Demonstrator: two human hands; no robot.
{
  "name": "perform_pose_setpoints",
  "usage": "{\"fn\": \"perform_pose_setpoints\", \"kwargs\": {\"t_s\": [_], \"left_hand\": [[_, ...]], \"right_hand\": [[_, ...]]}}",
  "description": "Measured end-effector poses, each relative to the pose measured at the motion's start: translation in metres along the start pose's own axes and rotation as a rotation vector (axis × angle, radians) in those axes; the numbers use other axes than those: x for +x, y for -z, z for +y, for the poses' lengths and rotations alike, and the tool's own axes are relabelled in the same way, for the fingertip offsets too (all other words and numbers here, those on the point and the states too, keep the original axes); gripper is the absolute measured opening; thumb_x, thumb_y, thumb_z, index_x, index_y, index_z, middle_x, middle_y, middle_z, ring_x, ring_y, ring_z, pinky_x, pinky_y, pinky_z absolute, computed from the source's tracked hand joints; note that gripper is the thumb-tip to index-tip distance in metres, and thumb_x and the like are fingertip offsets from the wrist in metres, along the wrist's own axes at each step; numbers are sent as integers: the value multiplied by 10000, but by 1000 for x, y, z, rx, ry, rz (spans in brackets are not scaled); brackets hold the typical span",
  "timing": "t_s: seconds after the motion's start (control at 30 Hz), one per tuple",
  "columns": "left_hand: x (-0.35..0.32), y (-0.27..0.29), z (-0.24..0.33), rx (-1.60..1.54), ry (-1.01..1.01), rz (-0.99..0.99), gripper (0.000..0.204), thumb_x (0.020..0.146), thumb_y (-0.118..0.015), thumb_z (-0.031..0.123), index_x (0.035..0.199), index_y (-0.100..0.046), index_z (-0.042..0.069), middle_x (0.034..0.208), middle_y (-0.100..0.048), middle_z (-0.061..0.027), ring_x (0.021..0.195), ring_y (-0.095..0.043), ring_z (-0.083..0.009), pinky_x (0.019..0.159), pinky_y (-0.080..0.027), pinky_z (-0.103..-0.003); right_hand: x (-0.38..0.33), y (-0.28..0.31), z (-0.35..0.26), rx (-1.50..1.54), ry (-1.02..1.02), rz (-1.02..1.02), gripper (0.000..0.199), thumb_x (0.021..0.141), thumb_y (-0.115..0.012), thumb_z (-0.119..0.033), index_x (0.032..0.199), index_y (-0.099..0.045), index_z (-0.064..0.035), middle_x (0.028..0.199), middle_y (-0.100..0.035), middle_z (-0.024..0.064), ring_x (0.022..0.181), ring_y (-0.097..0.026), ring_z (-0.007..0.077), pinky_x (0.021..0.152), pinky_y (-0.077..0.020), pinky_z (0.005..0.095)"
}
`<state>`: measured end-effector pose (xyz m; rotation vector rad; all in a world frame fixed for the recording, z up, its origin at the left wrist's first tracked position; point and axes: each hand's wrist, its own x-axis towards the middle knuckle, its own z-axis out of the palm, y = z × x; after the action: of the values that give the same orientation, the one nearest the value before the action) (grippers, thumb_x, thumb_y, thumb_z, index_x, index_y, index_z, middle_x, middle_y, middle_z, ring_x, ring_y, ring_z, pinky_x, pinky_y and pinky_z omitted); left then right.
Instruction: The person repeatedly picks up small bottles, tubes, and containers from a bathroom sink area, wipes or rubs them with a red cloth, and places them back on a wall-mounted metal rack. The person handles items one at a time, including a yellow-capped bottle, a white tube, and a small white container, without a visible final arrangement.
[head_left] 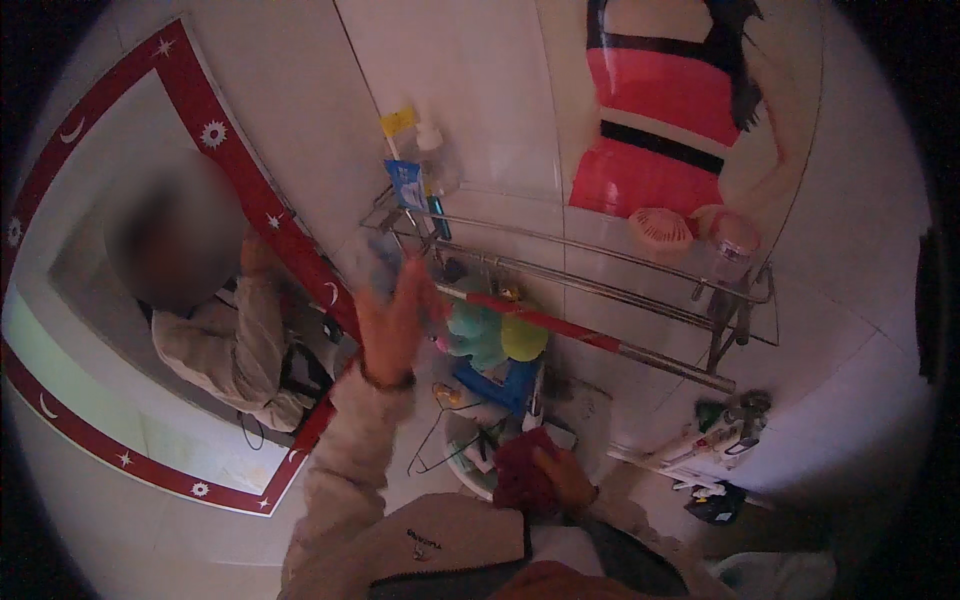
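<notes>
My left hand (pixel 393 322) is raised in front of the red-framed mirror (pixel 240 165), fingers spread and blurred. Its fingertips are just below a clear plastic container (pixel 372 262) at the left end of a metal wall rack (pixel 600 265); whether they touch it is unclear. Low in the view, my right hand (pixel 563 477) grips a dark red cloth (pixel 520 475) over a white basin (pixel 462 450). Both sleeves are light beige.
The rack holds a blue tube (pixel 407 184), a white pump bottle (pixel 430 140), a pink fan (pixel 660 231) and a pink-lidded jar (pixel 735 240). Teal (pixel 478 335) and yellow (pixel 523 338) sponges hang below. A red-and-pink striped towel (pixel 660 110) hangs above, and a toothbrush holder (pixel 720 435) is at right.
</notes>
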<state>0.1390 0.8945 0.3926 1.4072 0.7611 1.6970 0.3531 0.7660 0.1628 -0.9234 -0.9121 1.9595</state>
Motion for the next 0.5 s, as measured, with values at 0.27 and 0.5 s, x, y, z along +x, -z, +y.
{"fn": "perform_pose_setpoints", "kwargs": {"t_s": [0.27, 0.5], "left_hand": [[163, -35, 4, 477, -200, 27, 381, 850, -712, 301, 994, -513, 10, 771, -567, -59, 568, -541, -118, 494, -455, -279], [188, -25, -67, 1059, -311, -120, 492, 853, -675, 382, 1034, -449, -16, 861, -603, -244, 787, -617, -407, 710, -482, -469]], "right_hand": [[1, 27, 1, 159, 175, 26, 367, 1000, -490, -301, 1218, -552, -13, 1081, -657, 118, 939, -646, 221, 826, -536, 380], [-16, 29, -9, 265, 158, 34, 365, 1003, -486, -286, 1224, -547, -2, 1082, -657, 126, 922, -658, 234, 779, -562, 406]]}}
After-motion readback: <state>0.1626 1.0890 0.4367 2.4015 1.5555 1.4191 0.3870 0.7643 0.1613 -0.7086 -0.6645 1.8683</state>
